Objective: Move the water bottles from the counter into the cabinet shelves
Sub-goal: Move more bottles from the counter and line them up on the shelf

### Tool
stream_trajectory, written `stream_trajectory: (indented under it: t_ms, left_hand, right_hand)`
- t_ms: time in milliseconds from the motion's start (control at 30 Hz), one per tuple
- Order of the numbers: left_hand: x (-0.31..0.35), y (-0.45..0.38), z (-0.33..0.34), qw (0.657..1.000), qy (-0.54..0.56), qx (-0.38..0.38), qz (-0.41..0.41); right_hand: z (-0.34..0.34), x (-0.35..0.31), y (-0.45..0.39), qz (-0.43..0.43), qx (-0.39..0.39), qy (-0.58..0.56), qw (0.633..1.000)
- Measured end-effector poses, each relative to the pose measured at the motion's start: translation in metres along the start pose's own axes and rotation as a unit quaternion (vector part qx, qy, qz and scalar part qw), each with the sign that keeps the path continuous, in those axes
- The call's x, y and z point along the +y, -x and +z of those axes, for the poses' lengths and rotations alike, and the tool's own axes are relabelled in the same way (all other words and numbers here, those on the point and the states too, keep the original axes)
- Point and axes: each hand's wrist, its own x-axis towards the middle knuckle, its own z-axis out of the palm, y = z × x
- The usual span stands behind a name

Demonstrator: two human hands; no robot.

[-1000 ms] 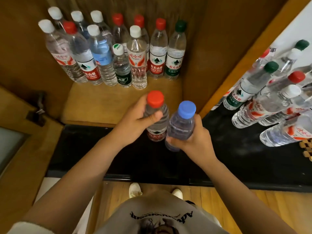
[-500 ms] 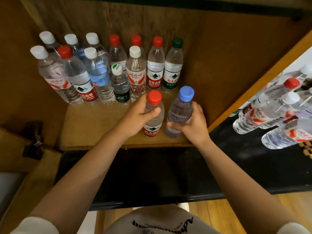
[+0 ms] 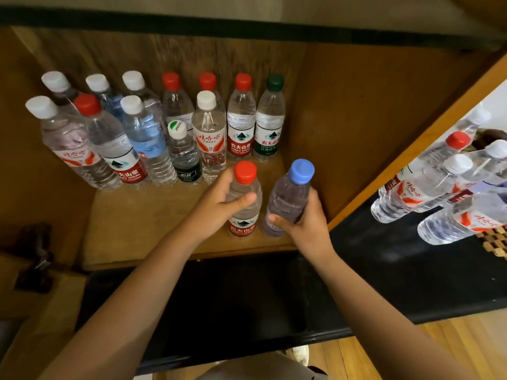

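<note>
My left hand (image 3: 216,204) grips a red-capped water bottle (image 3: 244,198) that stands on the wooden cabinet shelf (image 3: 142,218) near its front edge. Beside it on the right, my right hand (image 3: 304,220) grips a blue-capped bottle (image 3: 290,193), tilted slightly right, its base at the shelf. Behind them several bottles (image 3: 208,133) with white, red and green caps stand in rows at the back of the shelf. More bottles (image 3: 428,187) stand on the black counter (image 3: 370,270) at the right.
A wooden cabinet side wall (image 3: 356,127) separates the shelf from the counter bottles. Bare shelf lies left of my left hand. A dark hinge (image 3: 35,259) sits on the open door at the left. A woven mat (image 3: 493,242) edges the counter far right.
Both hands have carried their bottles from above the counter forward onto the shelf, and my head has moved closer to the cabinet.
</note>
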Motion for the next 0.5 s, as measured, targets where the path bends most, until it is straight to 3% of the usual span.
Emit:
stream_trajectory:
  t_ms: [133, 300, 500]
  left_hand:
    - [-0.026, 0.011, 0.006, 0.998, 0.023, 0.041, -0.043]
    - [-0.067, 0.021, 0.029, 0.976, 0.015, 0.167, -0.140]
    - [-0.077, 0.016, 0.051, 0.944, 0.003, 0.285, -0.168]
  right_hand:
    - [0.010, 0.014, 0.013, 0.048, -0.012, 0.032, 0.998]
    - [0.021, 0.024, 0.014, 0.072, 0.007, 0.069, 0.995]
    - [0.025, 0.025, 0.002, 0.075, 0.011, 0.099, 0.992]
